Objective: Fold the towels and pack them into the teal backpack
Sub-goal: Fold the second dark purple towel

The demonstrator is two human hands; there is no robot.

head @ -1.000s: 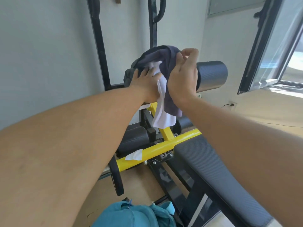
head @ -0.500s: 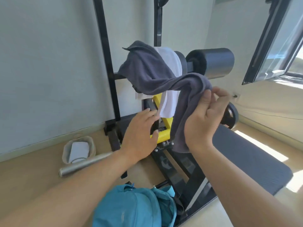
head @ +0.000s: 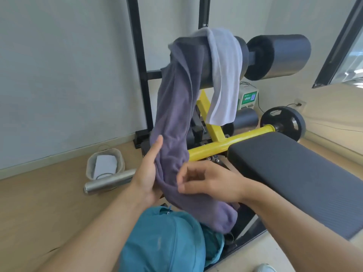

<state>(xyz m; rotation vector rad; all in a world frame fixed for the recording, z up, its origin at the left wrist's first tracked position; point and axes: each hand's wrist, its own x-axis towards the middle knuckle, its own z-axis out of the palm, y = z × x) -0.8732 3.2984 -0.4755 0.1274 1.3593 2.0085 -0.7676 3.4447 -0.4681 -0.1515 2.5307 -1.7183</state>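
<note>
- From my remote seat I see the dark grey-purple towel (head: 174, 122) draped over the black foam roller (head: 208, 61) at 12 o'clock, hanging in a long twisted fall toward frame centre.
- It looks soft and fleecy, creased lengthwise, and its lower end bunches into a thick fold at 6 o'clock, just above the teal backpack (head: 169, 240).
- My left hand (head: 149, 173) lies flat and open-palmed against the towel's left side, thumb up along the cloth; that grip is released, pressing rather than clutching.
- My right hand (head: 206, 181) comes in from 3 o'clock, its grip pinched on the towel's edge between thumb and fingertips.
- A white towel (head: 224, 75) hangs over the same roller, just to the right of the dark one and overlapping it at the top; it is flat and smooth, its lower hem free near the yellow frame (head: 231, 142).
- The backpack sits at 6 o'clock on the floor, its top rumpled, a zip pull showing.
- The black padded bench (head: 290, 173) stretches off toward 4 o'clock.
- At 9 o'clock on the floor stand a small grey basket (head: 117, 158) and a silver cylinder (head: 110, 181) lying beside it.
</note>
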